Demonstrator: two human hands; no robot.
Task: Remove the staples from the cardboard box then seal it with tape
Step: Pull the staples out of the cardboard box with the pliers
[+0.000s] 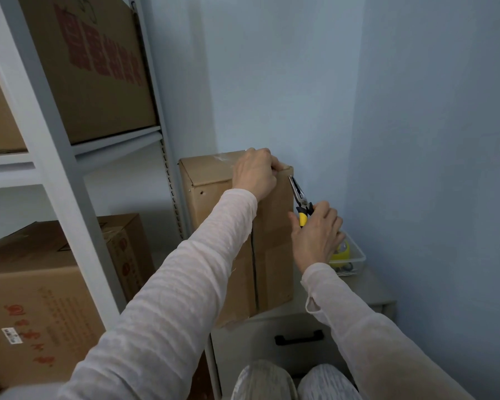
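One plain brown cardboard box point(274, 241) stood upright on a grey cabinet point(272, 330); no writing showed on it; a dark seam ran down its near face; the left hand point(254, 174) clasped its top far edge; the right hand point(315, 235) was curled round one pair of long-nose pliers point(299, 197), handles yellow and black, metal tips at the box's upper right edge. Behind that hand, one clear plastic tub point(358, 255) held a yellow tape roll point(341, 251). The grey metal rack point(70, 157) at left carried four cartons; red print on three, too blurred to read.
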